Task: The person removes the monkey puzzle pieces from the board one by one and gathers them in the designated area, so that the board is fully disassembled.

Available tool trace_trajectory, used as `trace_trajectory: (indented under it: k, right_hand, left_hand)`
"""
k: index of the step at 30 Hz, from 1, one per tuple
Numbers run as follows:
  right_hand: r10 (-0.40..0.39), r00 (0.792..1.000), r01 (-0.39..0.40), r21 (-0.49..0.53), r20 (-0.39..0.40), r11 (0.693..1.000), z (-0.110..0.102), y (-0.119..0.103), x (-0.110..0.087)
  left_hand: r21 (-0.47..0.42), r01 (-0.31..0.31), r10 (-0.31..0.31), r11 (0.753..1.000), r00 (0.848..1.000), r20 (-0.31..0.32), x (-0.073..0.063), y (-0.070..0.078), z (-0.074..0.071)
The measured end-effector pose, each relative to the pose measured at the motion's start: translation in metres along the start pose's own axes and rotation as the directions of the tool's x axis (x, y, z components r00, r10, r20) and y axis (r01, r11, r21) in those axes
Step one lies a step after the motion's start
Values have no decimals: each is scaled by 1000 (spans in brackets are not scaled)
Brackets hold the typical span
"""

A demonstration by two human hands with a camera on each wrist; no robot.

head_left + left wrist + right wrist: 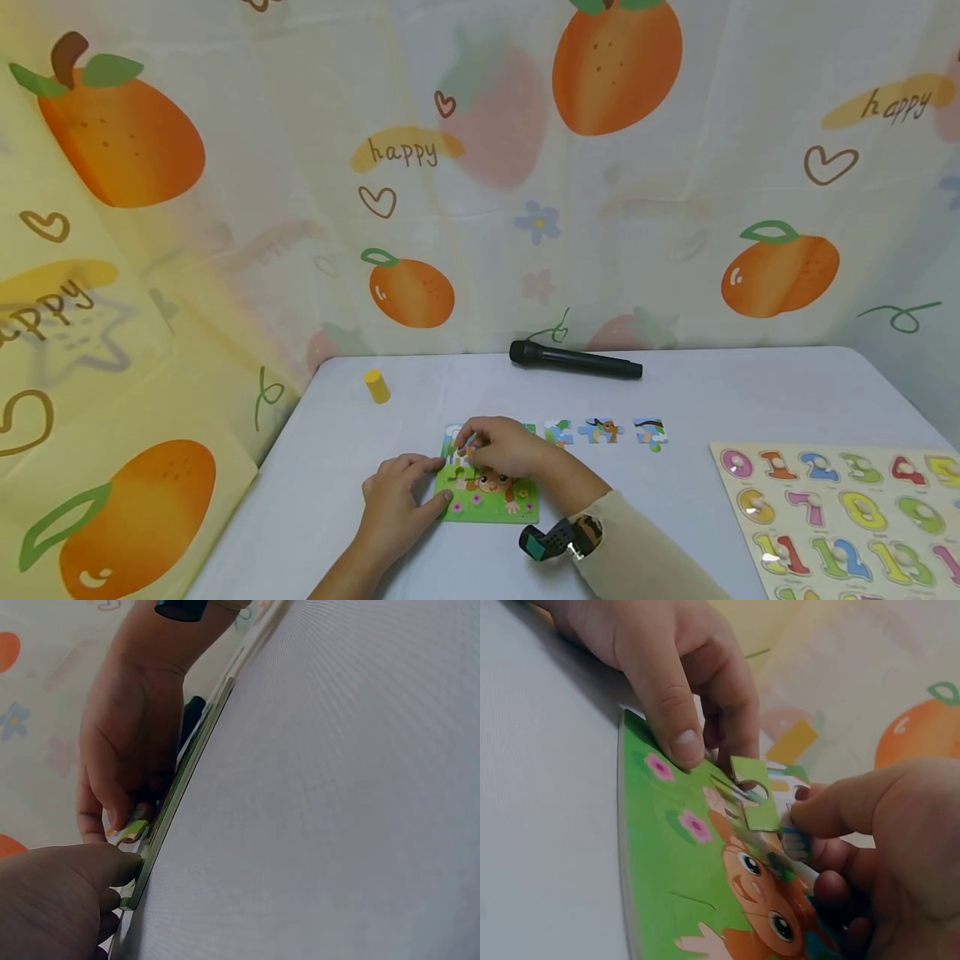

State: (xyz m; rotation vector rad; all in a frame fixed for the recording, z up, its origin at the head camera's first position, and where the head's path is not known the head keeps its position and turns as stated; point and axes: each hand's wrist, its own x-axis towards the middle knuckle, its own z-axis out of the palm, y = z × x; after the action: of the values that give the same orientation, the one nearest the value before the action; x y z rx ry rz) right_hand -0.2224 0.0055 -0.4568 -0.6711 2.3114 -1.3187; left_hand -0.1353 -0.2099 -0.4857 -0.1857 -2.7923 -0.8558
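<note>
A green jigsaw board (487, 510) with a cartoon monkey and pink flowers lies on the white table. My left hand (396, 497) grips its left edge, the thumb on the printed face and the fingers around the side. Over the board's left part, my right hand (510, 447) pinches a jigsaw piece (762, 818) between thumb and fingers. That piece is green and white with a round notch, and it tilts just above the picture. Beyond the right hand lie three loose jigsaw pieces: a green-blue one (558, 431), one with a brown animal (602, 431) and one with a branch (649, 431).
At the table's back edge lies a black microphone (576, 360). A yellow cylinder (377, 387) stands at the back left. To the right is a number puzzle board (787, 485). Behind the table hangs a fruit-printed curtain (480, 292).
</note>
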Motion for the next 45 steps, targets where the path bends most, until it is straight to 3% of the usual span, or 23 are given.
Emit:
trace_trajectory:
  k: [9,23,39,45]
  right_hand:
    - [-60,995,49,140,75,989,-12,7,0]
    - [-22,996,2,225,86,974,-37,-8,0]
    - [62,998,-66,145,33,987,-65,13,-36]
    - [84,996,-84,99,6,991,-74,21,-49]
  left_hand:
    - [6,-12,12,1000,1000,5,1,-2,2]
    - [20,1,-1,1000,1000,9,3,-4,2]
    - [34,37,-38,999,999,30,2,-4,4]
    - [17,19,-19,1000,1000,11,2,-3,4]
